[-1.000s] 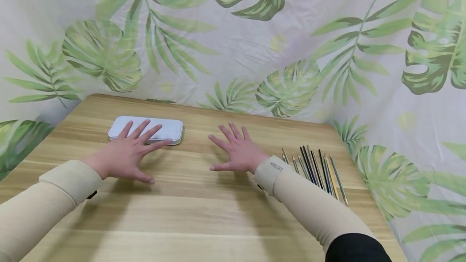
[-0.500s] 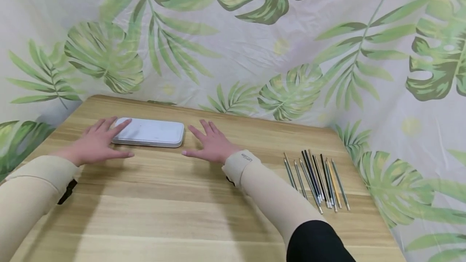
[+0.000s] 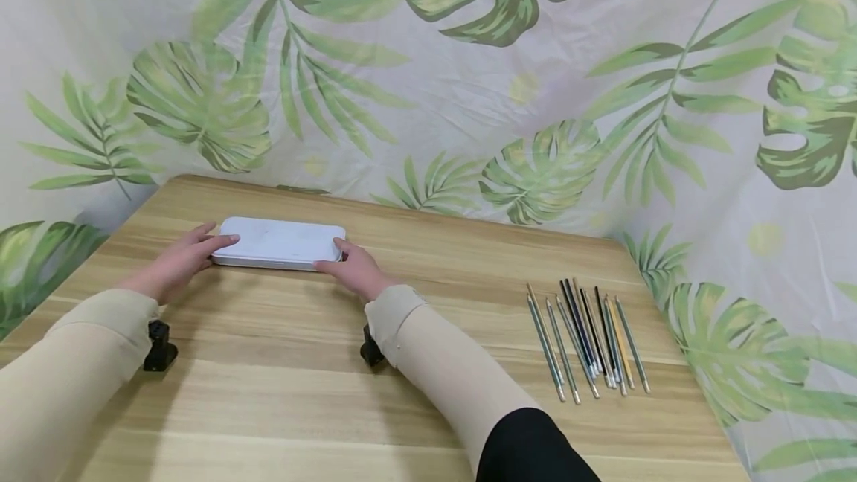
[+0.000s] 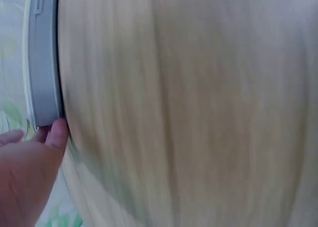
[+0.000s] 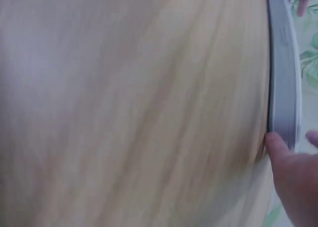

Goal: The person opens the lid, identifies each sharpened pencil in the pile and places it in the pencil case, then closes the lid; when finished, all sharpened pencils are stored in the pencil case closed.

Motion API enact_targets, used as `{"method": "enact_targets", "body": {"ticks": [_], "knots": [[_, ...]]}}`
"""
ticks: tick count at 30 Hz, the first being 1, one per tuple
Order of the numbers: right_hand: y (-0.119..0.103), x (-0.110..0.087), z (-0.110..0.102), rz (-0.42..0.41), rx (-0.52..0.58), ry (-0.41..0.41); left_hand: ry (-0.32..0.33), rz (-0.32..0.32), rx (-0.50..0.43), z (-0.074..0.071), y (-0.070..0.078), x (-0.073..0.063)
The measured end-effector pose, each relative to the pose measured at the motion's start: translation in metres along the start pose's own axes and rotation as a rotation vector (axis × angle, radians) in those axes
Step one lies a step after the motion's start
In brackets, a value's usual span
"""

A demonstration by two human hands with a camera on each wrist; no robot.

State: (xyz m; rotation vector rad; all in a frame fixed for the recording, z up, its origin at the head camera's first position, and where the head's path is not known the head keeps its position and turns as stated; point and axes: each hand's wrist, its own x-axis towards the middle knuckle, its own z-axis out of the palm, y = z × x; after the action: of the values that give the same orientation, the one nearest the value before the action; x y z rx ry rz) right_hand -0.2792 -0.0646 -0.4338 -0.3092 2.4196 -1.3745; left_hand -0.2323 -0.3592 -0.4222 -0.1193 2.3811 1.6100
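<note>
A flat white-lidded pencil case (image 3: 281, 242) with rounded corners and grey sides lies closed near the table's back left. At its left end my left hand (image 3: 179, 259) takes hold, one finger reaching over the lid's corner. My right hand (image 3: 358, 270) grips the right end, with a fingertip at the front edge and another digit by the top corner. In the left wrist view, fingertips (image 4: 58, 130) meet the end of the grey side. The right wrist view has a fingertip (image 5: 273, 138) against the case's lower edge. The far sides of both grips are hidden.
Several loose pencils (image 3: 592, 341), mostly dark or grey-green with one yellow, lie in a row on the right of the wooden table (image 3: 301, 407). A leaf-patterned cloth (image 3: 442, 80) hangs behind the table and down its sides.
Both hands were spread apart over the table, the left partly above the case. The left moved to the case's left end and the right came leftward to its right end. The pencils stayed put.
</note>
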Motion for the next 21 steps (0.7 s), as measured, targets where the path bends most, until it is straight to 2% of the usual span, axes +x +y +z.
{"method": "enact_targets", "body": {"ticks": [2, 4, 6, 8, 12, 16, 21], "knots": [[0.003, -0.001, -0.001, -0.031, -0.106, 0.018, -0.003, -0.006, 0.008, 0.005, 0.003, -0.002], [0.009, -0.002, -0.007, -0.084, -0.286, 0.036, -0.020, -0.002, 0.029, 0.011, 0.005, -0.004], [0.016, -0.005, -0.016, -0.146, -0.469, 0.042, -0.044, 0.011, 0.040, 0.017, 0.008, -0.007], [0.021, -0.011, -0.028, -0.192, -0.575, 0.029, -0.069, 0.036, 0.032, 0.026, 0.010, -0.011], [0.029, -0.031, -0.056, -0.246, -0.634, -0.021, -0.098, 0.063, 0.027, 0.044, 0.017, -0.019], [0.032, -0.052, -0.084, -0.283, -0.647, -0.096, -0.114, 0.055, 0.085, 0.062, 0.026, -0.030], [0.030, -0.071, -0.115, -0.256, -0.624, -0.192, -0.143, 0.055, 0.090, 0.081, 0.036, -0.040]]}}
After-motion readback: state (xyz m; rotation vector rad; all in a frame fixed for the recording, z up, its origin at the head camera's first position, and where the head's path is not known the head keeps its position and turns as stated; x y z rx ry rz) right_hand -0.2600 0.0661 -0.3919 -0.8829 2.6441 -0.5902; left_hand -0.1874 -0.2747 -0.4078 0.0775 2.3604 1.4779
